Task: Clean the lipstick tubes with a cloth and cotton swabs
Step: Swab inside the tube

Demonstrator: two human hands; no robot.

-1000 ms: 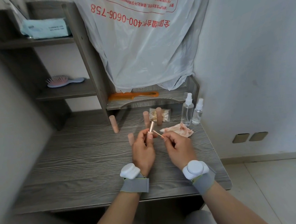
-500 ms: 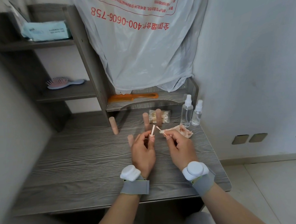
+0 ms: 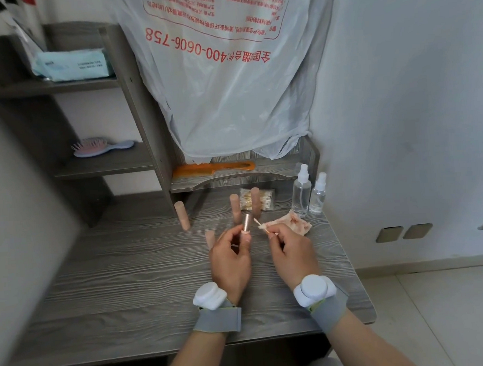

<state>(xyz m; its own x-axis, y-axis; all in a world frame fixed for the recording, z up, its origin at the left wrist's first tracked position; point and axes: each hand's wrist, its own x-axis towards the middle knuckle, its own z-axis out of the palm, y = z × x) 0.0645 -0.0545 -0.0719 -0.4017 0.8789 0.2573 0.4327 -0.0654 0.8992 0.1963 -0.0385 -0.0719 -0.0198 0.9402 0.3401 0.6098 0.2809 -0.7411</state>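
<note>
Left hand [image 3: 230,257]: fingers and thumb curled round the base of an uncapped lipstick tube [image 3: 247,224], held upright above the desk [image 3: 127,274] with its metallic sleeve uppermost. Right hand [image 3: 291,250]: thumb and forefinger pinch the stick of a cotton swab [image 3: 261,226], angled up and to the left. Its white tip lies just beside the tube's sleeve; contact cannot be resolved. Each wrist carries a grey strap [image 3: 217,320] with a white round unit. Just left of the left hand's fingers, a pink cap [image 3: 209,238] stands on the desk. Just behind the right hand lies a crumpled, red-stained cloth [image 3: 293,223]. Further back stand three capped pink tubes [image 3: 235,208], the two on the right in front of a clear packet of swabs [image 3: 264,200]. Two spray bottles [image 3: 302,194] stand at the right, near the wall. An orange comb [image 3: 214,167] rests on the low shelf beneath a hanging plastic bag [image 3: 228,84]; a hairbrush [image 3: 99,146] lies on the shelf to the left
</note>
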